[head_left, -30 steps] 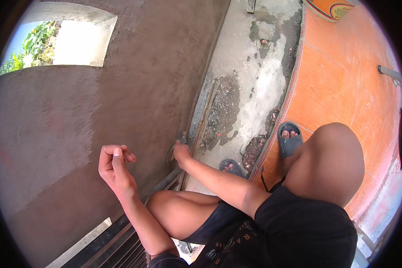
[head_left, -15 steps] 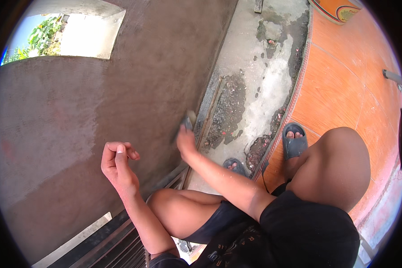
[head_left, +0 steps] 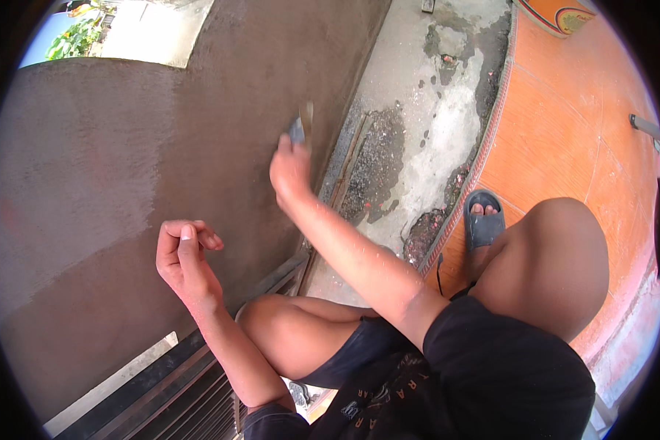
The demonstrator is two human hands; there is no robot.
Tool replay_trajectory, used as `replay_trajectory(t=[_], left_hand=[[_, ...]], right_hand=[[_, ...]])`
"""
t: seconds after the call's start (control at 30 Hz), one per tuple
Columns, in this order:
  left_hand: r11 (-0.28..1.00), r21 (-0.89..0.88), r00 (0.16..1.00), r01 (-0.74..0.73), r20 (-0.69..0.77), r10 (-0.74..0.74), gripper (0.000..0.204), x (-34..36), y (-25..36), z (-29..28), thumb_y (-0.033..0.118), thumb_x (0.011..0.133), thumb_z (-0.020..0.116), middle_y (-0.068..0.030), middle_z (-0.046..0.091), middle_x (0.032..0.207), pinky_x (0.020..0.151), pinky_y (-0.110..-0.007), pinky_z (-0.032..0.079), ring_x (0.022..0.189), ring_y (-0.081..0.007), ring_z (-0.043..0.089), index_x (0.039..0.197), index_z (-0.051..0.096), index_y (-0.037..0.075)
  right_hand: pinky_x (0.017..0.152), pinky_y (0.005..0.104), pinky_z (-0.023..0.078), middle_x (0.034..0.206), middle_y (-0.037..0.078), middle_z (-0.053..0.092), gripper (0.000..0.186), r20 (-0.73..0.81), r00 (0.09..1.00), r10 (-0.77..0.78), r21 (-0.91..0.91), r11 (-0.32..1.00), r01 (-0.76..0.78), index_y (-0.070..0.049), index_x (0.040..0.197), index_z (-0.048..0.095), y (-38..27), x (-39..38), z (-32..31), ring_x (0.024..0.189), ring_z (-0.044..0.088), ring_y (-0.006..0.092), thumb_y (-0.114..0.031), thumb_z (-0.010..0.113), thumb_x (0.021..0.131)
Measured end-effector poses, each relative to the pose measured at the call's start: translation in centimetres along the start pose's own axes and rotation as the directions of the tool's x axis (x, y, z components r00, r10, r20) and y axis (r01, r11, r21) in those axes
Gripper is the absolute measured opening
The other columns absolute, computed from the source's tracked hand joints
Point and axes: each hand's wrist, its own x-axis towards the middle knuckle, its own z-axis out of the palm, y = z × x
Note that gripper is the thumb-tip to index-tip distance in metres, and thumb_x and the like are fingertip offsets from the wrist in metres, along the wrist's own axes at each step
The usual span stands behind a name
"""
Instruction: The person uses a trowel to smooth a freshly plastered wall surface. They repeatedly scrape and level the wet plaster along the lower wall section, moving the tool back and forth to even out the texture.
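My right hand (head_left: 291, 170) reaches forward to the brown-grey wall (head_left: 227, 132), its fingers closed around a paintbrush (head_left: 300, 130). The brush is smeared by motion; a grey part and pale bristles show at the wall's face, near its base. Whether the bristles touch the wall I cannot tell. Raised before the wall on the left, my left hand (head_left: 189, 257) has curled fingers and the thumb laid against them, with nothing seen inside. A lighter grey patch (head_left: 88, 169) of wall borders the darker brown surface.
An opening (head_left: 143, 33) in the wall shows plants and bright light. Stained concrete ground (head_left: 447, 117) runs along the wall's foot, beside a raised orange tiled floor (head_left: 557, 132). My sandalled foot (head_left: 484, 227) rests on the tiles. Dark metal bars (head_left: 176, 389) lie at lower left.
My right hand has moved up and slightly left along the wall with the paintbrush. The left hand has shifted slightly up and left, still curled. The view has tilted down a little.
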Motion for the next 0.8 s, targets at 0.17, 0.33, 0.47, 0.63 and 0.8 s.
replay_trajectory(t=[0.17,0.33,0.47,0.63,0.8], left_hand=[[1.000,-0.024,1.000,-0.006,0.002,0.006,0.020,0.1,0.5,0.1,0.016,0.100,0.055,-0.0057,0.057,0.072,0.065,-0.029,0.047,0.068,-0.0142,0.055,0.088,0.058,0.001],[0.999,0.003,0.999,-0.032,0.033,0.032,0.019,0.2,0.4,0.6,0.015,0.100,0.054,-0.0059,0.057,0.072,0.065,-0.029,0.047,0.068,-0.0137,0.055,0.088,0.059,0.001],[0.999,-0.014,0.999,-0.030,0.028,0.030,0.019,0.6,0.4,0.9,0.014,0.100,0.054,-0.0055,0.058,0.073,0.065,-0.029,0.047,0.068,-0.0129,0.055,0.088,0.059,0.001],[0.996,0.075,0.998,-0.057,0.032,0.055,0.019,2.4,-0.1,2.3,0.014,0.101,0.055,-0.0049,0.058,0.074,0.066,-0.028,0.047,0.069,-0.0124,0.056,0.087,0.058,0.001],[0.992,0.116,0.999,-0.038,0.000,0.038,0.019,3.5,-1.0,3.6,0.014,0.101,0.056,-0.0056,0.059,0.075,0.067,-0.029,0.048,0.069,-0.0129,0.056,0.086,0.058,0.002]], right_hand=[[0.101,0.0442,0.048,0.137,0.030,0.055,0.040,0.224,0.715,-0.662,-0.372,0.620,0.691,0.004,0.140,0.048,2.9,-1.5,-0.5,0.122,0.058,0.0449,-0.015,0.042,0.106],[0.084,0.0552,0.048,0.092,0.034,0.067,0.043,0.118,0.952,0.282,-0.633,0.760,-0.147,0.008,0.093,0.068,8.2,-6.0,-9.2,0.096,0.064,0.0515,-0.028,0.047,0.102],[0.073,0.0513,0.047,0.081,0.032,0.065,0.044,-0.023,0.993,-0.113,-0.314,0.944,0.101,0.011,0.086,0.063,6.3,5.1,-9.8,0.082,0.066,0.0480,-0.027,0.046,0.099],[0.076,0.0503,0.047,0.085,0.031,0.067,0.046,-0.037,0.968,-0.249,-0.240,0.942,0.233,0.011,0.086,0.064,5.1,17.0,-4.7,0.083,0.066,0.0428,-0.029,0.048,0.101],[0.087,0.0543,0.046,0.099,0.034,0.067,0.050,-0.131,0.962,-0.241,-0.367,0.913,0.179,0.013,0.096,0.064,2.3,18.2,-1.3,0.099,0.062,0.0505,-0.032,0.044,0.105]])
